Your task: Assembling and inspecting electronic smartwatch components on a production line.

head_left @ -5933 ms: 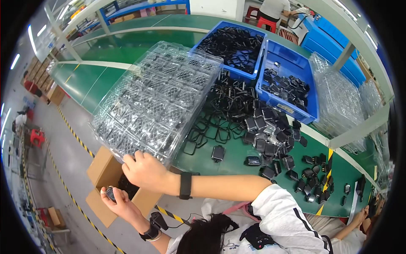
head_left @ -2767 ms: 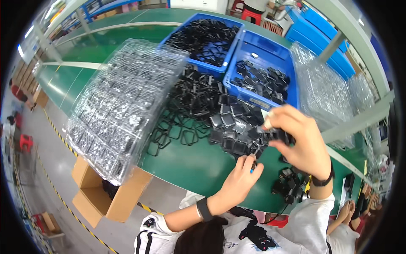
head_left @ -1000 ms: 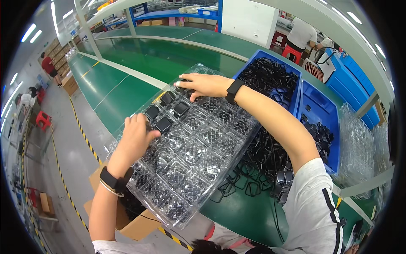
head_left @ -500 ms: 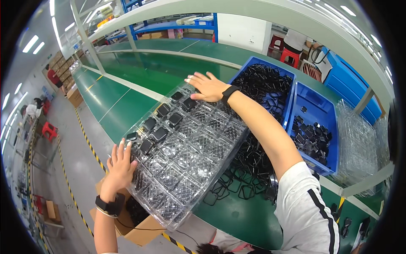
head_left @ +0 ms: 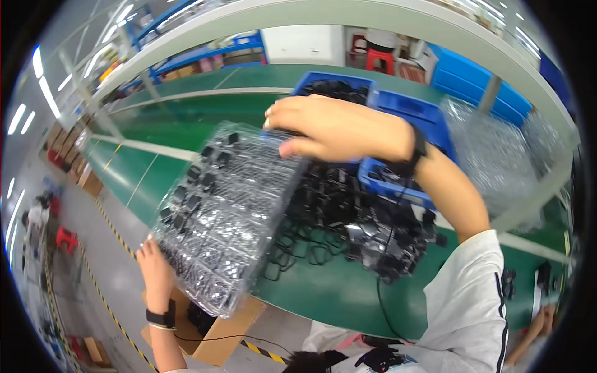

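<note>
From my station I have the green desk (head_left: 298, 304) across the view as the main work surface. The clear trays (head_left: 224, 217) lie stacked at its left edge, the near corner out over the box (head_left: 233, 339); I judge this keeps every pocket within reach of both hands. The blue bins (head_left: 413, 127) stand side by side behind the work, apparently as bulk supply. A pile of frames (head_left: 329, 193) and a heap of cases (head_left: 388, 233) sit right of the trays, probably to shorten each reach. The right hand (head_left: 336, 127) extends over the trays' far right corner, thumb apart from the fingers; blur prevents me from telling whether it grips anything. The left hand (head_left: 155, 267) is at the trays' left edge, which suggests steadying; I cannot tell whether its fingers are clamped on the rim. Smallest are the single black cases (head_left: 179, 222), seated in two rows along the trays' left side, presumably one per pocket for even spacing, and the loose frames (head_left: 320, 252) on the desk.
</note>
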Action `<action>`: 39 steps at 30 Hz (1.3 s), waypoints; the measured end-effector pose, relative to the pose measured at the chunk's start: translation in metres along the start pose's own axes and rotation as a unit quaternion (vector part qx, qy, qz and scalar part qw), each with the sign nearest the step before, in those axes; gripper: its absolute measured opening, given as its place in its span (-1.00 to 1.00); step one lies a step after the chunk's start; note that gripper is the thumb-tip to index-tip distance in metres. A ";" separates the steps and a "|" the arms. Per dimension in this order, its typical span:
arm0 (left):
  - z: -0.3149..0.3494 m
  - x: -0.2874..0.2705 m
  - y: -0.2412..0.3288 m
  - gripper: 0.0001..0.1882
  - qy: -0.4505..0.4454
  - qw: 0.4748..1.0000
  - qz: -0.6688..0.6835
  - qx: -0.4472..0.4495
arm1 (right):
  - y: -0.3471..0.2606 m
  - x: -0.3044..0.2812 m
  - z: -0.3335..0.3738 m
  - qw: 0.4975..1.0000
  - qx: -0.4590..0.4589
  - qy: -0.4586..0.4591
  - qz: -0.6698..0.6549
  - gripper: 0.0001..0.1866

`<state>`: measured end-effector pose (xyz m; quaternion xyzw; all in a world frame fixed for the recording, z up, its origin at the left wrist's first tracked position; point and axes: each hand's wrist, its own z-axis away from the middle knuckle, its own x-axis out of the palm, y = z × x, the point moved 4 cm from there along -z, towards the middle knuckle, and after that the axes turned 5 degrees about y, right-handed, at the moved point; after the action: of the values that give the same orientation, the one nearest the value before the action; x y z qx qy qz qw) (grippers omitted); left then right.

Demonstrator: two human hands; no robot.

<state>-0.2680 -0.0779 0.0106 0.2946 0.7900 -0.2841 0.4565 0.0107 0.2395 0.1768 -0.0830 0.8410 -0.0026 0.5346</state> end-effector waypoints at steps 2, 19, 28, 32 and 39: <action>0.003 0.019 -0.024 -0.41 0.059 0.994 0.081 -0.037 | -0.055 -0.050 0.062 0.998 -0.026 0.039 0.050 -0.53; -0.017 0.025 -0.020 -0.76 -0.050 0.979 -0.199 -0.019 | -0.279 -0.045 0.450 0.796 0.598 0.090 -0.016 -0.56; 0.016 -0.049 0.050 -0.70 0.143 0.936 -0.315 0.060 | -0.265 0.051 0.496 0.755 0.593 0.233 0.159 -0.59; 0.042 -0.125 0.135 -0.66 0.129 0.978 -0.082 0.143 | -0.254 0.057 0.482 0.749 0.597 0.219 0.182 -0.60; 0.130 -0.182 0.446 -0.49 -0.274 0.671 0.538 0.429 | -0.241 0.053 0.489 0.735 0.587 0.278 0.194 -0.68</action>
<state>0.2017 0.0879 0.0375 0.7409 0.1247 -0.3653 0.5497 0.4619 0.0357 -0.0578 0.4170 0.7813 -0.4151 0.2083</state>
